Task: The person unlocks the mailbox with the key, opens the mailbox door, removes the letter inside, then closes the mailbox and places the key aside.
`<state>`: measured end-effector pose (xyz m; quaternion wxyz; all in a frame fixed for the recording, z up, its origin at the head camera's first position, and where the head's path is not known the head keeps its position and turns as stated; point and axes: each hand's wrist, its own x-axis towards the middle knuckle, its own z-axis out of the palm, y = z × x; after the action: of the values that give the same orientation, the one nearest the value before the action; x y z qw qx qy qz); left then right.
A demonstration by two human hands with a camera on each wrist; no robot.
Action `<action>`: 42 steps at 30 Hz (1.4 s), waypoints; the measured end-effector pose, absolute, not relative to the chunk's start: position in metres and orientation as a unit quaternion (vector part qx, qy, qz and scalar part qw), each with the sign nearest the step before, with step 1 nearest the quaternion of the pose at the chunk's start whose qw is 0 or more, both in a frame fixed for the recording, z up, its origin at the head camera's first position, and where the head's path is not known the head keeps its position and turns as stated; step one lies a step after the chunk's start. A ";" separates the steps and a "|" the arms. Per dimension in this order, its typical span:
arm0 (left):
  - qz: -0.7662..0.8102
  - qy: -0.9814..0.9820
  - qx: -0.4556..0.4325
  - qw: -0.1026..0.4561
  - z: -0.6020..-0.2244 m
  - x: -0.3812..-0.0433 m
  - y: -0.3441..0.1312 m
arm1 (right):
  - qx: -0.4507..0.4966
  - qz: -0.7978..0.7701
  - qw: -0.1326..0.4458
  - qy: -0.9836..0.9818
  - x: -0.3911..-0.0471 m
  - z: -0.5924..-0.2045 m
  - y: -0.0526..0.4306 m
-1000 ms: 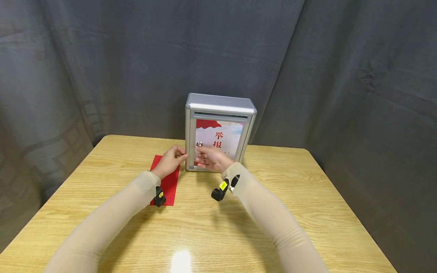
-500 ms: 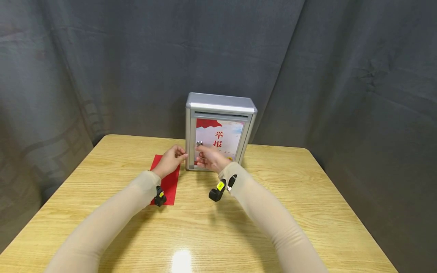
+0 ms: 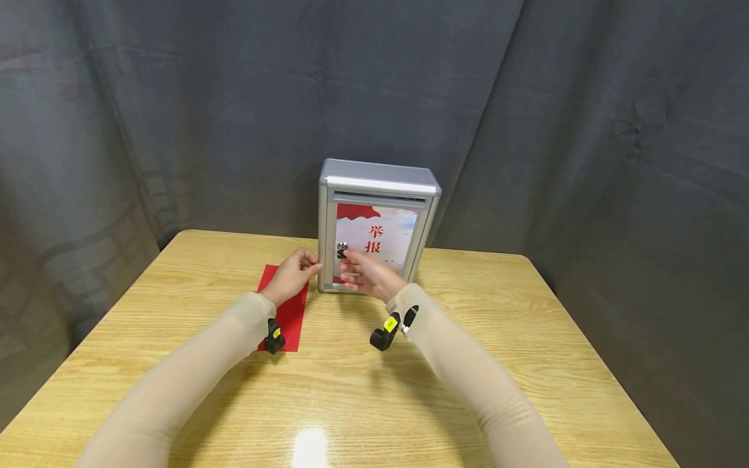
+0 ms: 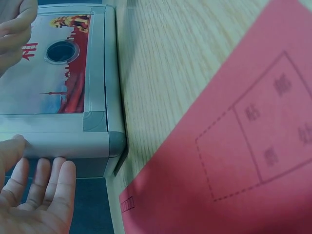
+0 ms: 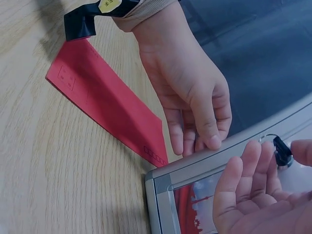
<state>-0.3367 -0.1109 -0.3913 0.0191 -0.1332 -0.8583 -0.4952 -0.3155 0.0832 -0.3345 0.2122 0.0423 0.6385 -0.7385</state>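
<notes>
A silver metal box stands upright, with a slot near its top and a white and red printed front. My left hand rests fingertips on the box's left side, thumb at its front edge, steadying it with fairly straight fingers; the left wrist view shows this closely. My right hand is in front of the box. Its thumb and fingers pinch a black-headed key standing in the lock at the left of the printed front. A thin metal ring hangs by the key. The forefinger's contact is partly hidden.
A red envelope with printed stamp outlines lies on the wooden table, left of the box and under the left wrist. A dark grey curtain hangs close behind the table and box. Below the lock, the box front has a round dark window.
My right hand moves slightly left, then back to the right, and the key's black head shows more now. My left hand, the box and the envelope stay where they were.
</notes>
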 end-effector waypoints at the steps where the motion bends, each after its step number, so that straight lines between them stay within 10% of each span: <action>1: -0.496 -0.858 -0.132 0.018 -0.391 -0.336 -0.111 | 0.040 -0.739 0.211 0.639 -0.316 -0.334 0.084; 42: -0.499 -0.858 -0.120 0.017 -0.392 -0.338 -0.109 | 0.050 -0.687 0.163 0.707 -0.315 -0.333 0.082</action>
<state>-0.3382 -0.1090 -0.3921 0.0167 -0.1202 -0.8579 -0.4993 -0.3152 0.0817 -0.3326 0.1629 0.0497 0.7067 -0.6868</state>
